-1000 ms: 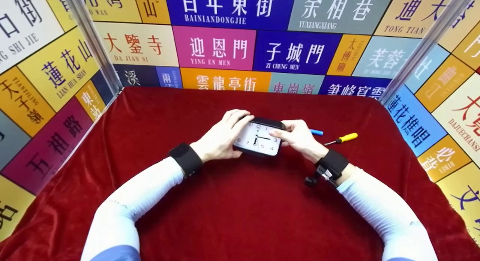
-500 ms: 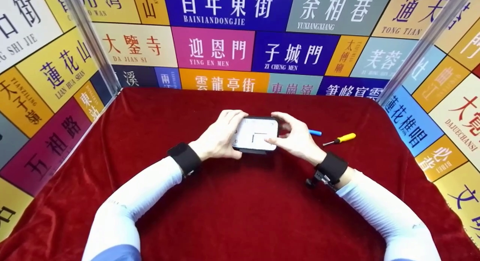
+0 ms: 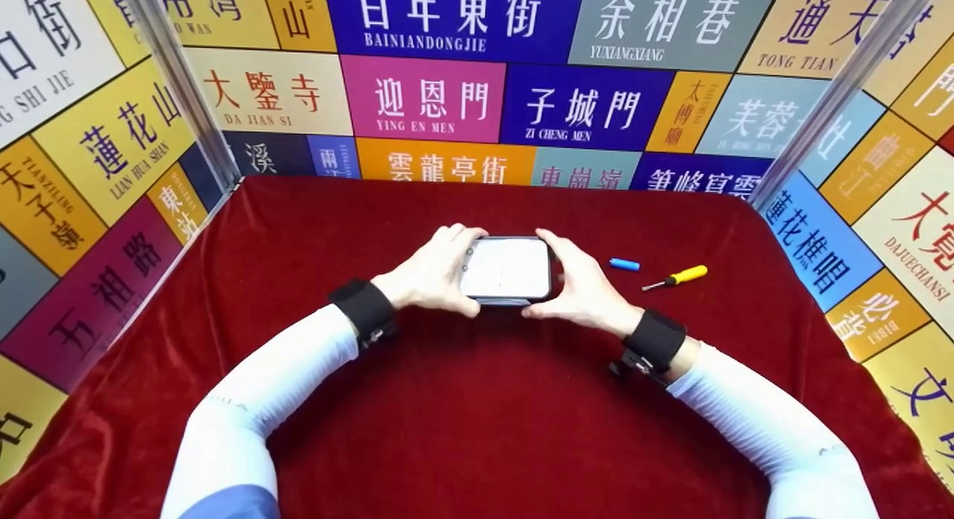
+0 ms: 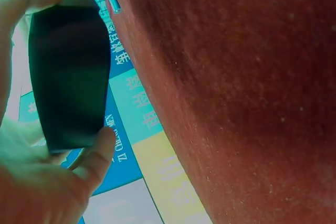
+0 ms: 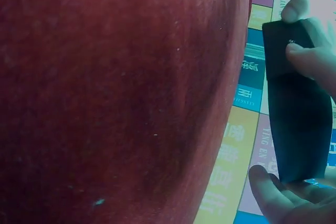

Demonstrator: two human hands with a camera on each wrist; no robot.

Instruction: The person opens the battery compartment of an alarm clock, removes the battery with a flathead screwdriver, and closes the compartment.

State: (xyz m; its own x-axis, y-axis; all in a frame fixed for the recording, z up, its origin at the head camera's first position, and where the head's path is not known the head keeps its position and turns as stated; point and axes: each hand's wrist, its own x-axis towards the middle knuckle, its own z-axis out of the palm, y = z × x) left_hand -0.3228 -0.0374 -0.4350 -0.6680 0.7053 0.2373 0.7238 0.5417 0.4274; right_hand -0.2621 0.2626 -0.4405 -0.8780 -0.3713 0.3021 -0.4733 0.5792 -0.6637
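A rectangular desk clock [image 3: 508, 269] with a black case is held upright between both hands, its white face turned toward the head camera and washed out by glare. My left hand [image 3: 436, 271] grips the left end, thumb at the bottom edge and fingers at the top. At the other end my right hand [image 3: 585, 284] holds it the same way. In the left wrist view the dark case [image 4: 71, 77] spans from thumb to fingers. The right wrist view shows the black case [image 5: 299, 124] too, with a thumb [image 5: 310, 59] resting on its lower part.
Right of the clock lie a small blue cylinder [image 3: 624, 265], battery-like, and a screwdriver [image 3: 686, 275] with a yellow handle. A red velvet cloth [image 3: 477, 414] covers the table. Panels with street names [image 3: 432, 98] stand behind and at both sides.
The clock has tilted so its face caught glare and its numerals faded. My right thumb has moved from the face to the bottom edge, and the right fingers to the top corner.
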